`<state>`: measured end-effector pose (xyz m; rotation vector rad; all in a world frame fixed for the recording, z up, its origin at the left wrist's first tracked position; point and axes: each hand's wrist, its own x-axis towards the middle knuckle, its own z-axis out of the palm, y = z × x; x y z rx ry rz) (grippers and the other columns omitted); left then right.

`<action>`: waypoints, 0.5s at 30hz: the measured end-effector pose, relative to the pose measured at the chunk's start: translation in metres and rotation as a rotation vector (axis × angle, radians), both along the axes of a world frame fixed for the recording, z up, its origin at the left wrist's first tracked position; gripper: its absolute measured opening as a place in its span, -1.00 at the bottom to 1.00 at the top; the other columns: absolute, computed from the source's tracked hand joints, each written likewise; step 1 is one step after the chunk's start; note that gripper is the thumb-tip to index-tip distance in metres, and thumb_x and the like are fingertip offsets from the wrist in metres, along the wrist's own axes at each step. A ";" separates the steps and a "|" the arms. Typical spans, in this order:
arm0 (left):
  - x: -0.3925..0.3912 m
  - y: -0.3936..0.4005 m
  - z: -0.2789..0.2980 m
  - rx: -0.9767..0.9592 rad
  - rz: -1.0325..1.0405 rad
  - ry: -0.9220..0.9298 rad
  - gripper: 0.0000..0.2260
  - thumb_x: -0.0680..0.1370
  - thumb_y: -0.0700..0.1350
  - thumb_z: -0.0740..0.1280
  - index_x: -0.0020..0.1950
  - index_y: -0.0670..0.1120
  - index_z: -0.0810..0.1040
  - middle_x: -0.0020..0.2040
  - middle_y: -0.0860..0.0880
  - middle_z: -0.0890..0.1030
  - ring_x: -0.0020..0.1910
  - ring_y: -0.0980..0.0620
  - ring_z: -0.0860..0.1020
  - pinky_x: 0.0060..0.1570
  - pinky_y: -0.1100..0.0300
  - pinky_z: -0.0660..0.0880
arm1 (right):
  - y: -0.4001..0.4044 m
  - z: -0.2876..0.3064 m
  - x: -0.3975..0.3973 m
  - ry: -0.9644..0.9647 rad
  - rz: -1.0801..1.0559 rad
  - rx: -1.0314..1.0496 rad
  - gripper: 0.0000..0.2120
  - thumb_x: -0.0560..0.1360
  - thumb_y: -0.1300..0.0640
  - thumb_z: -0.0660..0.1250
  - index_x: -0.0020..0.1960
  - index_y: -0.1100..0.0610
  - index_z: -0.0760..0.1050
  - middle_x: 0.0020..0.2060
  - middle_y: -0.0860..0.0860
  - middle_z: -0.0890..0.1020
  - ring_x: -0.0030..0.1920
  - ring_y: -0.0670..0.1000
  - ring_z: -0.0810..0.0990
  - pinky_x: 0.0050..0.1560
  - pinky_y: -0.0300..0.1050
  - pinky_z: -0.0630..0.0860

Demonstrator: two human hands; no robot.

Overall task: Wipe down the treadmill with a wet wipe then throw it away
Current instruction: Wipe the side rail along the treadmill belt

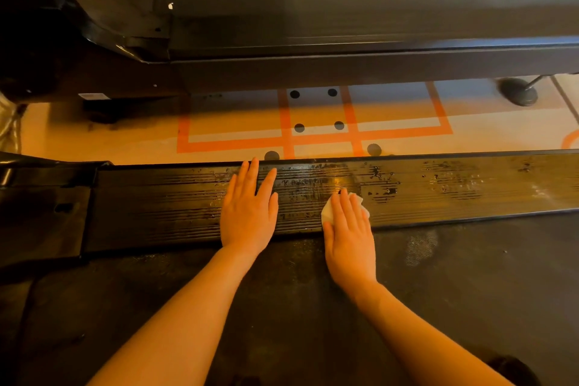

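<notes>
Now, hands: I see both of them flat on the ribbed side rail (438,194) of the near treadmill, which I take as my landmark.
Left hand (249,213): released, fingers straight and slightly spread, palm down on the rail; it holds nothing, and its fingertips reach close to the rail's far edge.
Right hand (349,238): fingers straight, pressing the wet wipe (329,211) onto the rail; the heel of the hand lies past the rail's near edge, over the belt.
Wet wipe: white and bunched, on the rail under my right fingers, showing at the fingertips and along the hand's left side.
Rail surface: black with lengthwise ridges; I see wet, glossy streaks and dark blotches to the right of the wipe and between the two hands.
Belt (282,307): dark, just on the near side of the rail, under both forearms; a paler patch lies on it to the right of my right hand.
Floor (125,135): beyond the rail's far edge, light-coloured with orange lines and black dots.
Second machine (344,50): beyond that strip of floor, a dark frame running parallel to the rail.
Round foot (518,91): dark, on the floor beneath that far frame, toward the rail's right end.
</notes>
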<state>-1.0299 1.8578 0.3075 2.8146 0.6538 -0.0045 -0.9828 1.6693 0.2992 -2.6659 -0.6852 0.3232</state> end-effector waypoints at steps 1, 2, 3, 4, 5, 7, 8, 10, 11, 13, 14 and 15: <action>-0.001 0.000 0.000 0.011 -0.002 0.010 -0.54 0.66 0.06 0.02 0.57 0.03 0.18 0.60 -0.10 0.05 0.58 -0.07 -0.05 0.52 0.00 -0.03 | 0.000 0.000 0.005 -0.005 0.014 0.005 -0.48 0.66 -0.04 -0.01 0.56 0.11 0.01 0.55 0.04 0.02 0.55 0.04 -0.08 0.52 0.00 -0.12; -0.001 0.000 0.000 0.017 -0.002 0.015 -0.54 0.66 0.06 0.02 0.57 0.03 0.17 0.60 -0.10 0.04 0.58 -0.06 -0.06 0.53 0.00 -0.04 | 0.001 0.001 0.013 -0.011 0.027 0.009 -0.49 0.68 -0.02 0.01 0.57 0.12 0.02 0.55 0.05 0.03 0.55 0.05 -0.07 0.52 0.00 -0.12; -0.001 0.000 0.001 0.016 -0.003 0.019 -0.54 0.67 0.05 0.03 0.57 0.03 0.16 0.60 -0.10 0.03 0.58 -0.06 -0.07 0.53 0.01 -0.05 | 0.003 0.003 0.022 -0.008 0.037 0.008 -0.49 0.68 0.00 0.03 0.57 0.13 0.03 0.56 0.06 0.04 0.56 0.07 -0.07 0.52 -0.01 -0.14; 0.000 0.000 0.001 0.008 -0.002 0.020 -0.55 0.67 0.05 0.04 0.57 0.03 0.16 0.60 -0.09 0.03 0.58 -0.06 -0.07 0.53 0.01 -0.06 | 0.006 0.004 0.033 0.002 0.049 0.002 -0.49 0.68 0.01 0.04 0.58 0.14 0.03 0.57 0.08 0.03 0.57 0.07 -0.08 0.51 -0.04 -0.18; 0.000 0.000 0.001 -0.005 0.001 0.011 -0.55 0.67 0.04 0.06 0.57 0.02 0.18 0.60 -0.10 0.05 0.58 -0.06 -0.06 0.52 0.02 -0.05 | 0.010 0.007 0.044 0.014 0.064 -0.005 -0.48 0.68 0.01 0.03 0.58 0.13 0.01 0.57 0.08 0.02 0.57 0.07 -0.09 0.50 -0.07 -0.21; 0.001 0.001 0.003 -0.044 0.024 -0.030 -0.58 0.67 0.00 0.10 0.54 -0.01 0.25 0.59 -0.10 0.10 0.58 -0.06 0.00 0.51 0.03 -0.02 | 0.017 0.011 0.062 0.022 0.115 -0.024 -0.48 0.69 0.01 0.01 0.59 0.12 -0.01 0.58 0.08 -0.01 0.57 0.07 -0.12 0.49 -0.08 -0.24; 0.000 0.001 0.003 -0.063 0.046 -0.051 -0.59 0.67 -0.02 0.12 0.53 -0.03 0.28 0.59 -0.11 0.12 0.58 -0.06 0.02 0.50 0.03 -0.01 | 0.020 0.014 0.069 0.027 0.149 -0.032 -0.48 0.69 0.02 0.01 0.59 0.13 -0.01 0.58 0.08 -0.02 0.57 0.07 -0.12 0.48 -0.08 -0.24; -0.001 -0.001 0.005 -0.071 0.086 -0.071 -0.59 0.67 -0.04 0.13 0.53 -0.05 0.29 0.58 -0.11 0.14 0.57 -0.05 0.05 0.49 0.04 0.03 | 0.028 0.019 0.078 0.066 0.202 -0.023 -0.49 0.69 0.03 0.02 0.59 0.13 0.00 0.59 0.08 -0.02 0.57 0.09 -0.10 0.50 -0.05 -0.18; -0.002 -0.003 0.006 -0.066 0.098 -0.063 -0.59 0.67 -0.04 0.12 0.53 -0.05 0.27 0.58 -0.10 0.13 0.57 -0.04 0.04 0.50 0.04 0.03 | 0.031 0.022 0.081 0.095 0.212 -0.010 -0.50 0.69 0.03 0.03 0.58 0.12 0.03 0.59 0.08 0.00 0.57 0.11 -0.05 0.52 0.00 -0.08; -0.003 -0.006 0.006 -0.059 0.102 -0.033 -0.57 0.68 -0.03 0.09 0.56 -0.02 0.21 0.60 -0.07 0.09 0.58 -0.01 -0.01 0.51 0.06 -0.01 | 0.038 0.027 0.085 0.116 0.228 0.012 -0.52 0.68 0.03 0.06 0.56 0.11 0.12 0.56 0.10 0.08 0.53 0.16 0.11 0.48 0.07 0.18; -0.003 -0.006 0.006 -0.059 0.102 -0.023 -0.56 0.68 -0.02 0.08 0.57 -0.01 0.18 0.60 -0.05 0.06 0.58 0.00 -0.03 0.51 0.08 -0.03 | 0.043 0.030 0.087 0.108 0.256 0.008 -0.54 0.68 0.04 0.07 0.55 0.11 0.14 0.54 0.10 0.12 0.50 0.16 0.16 0.46 0.06 0.24; -0.003 -0.006 0.006 -0.060 0.105 -0.019 -0.56 0.69 -0.01 0.07 0.57 -0.01 0.15 0.60 -0.04 0.05 0.58 0.01 -0.04 0.51 0.10 -0.05 | 0.047 0.032 0.089 0.102 0.300 -0.001 -0.54 0.68 0.04 0.07 0.55 0.12 0.15 0.52 0.10 0.16 0.48 0.14 0.19 0.44 0.02 0.24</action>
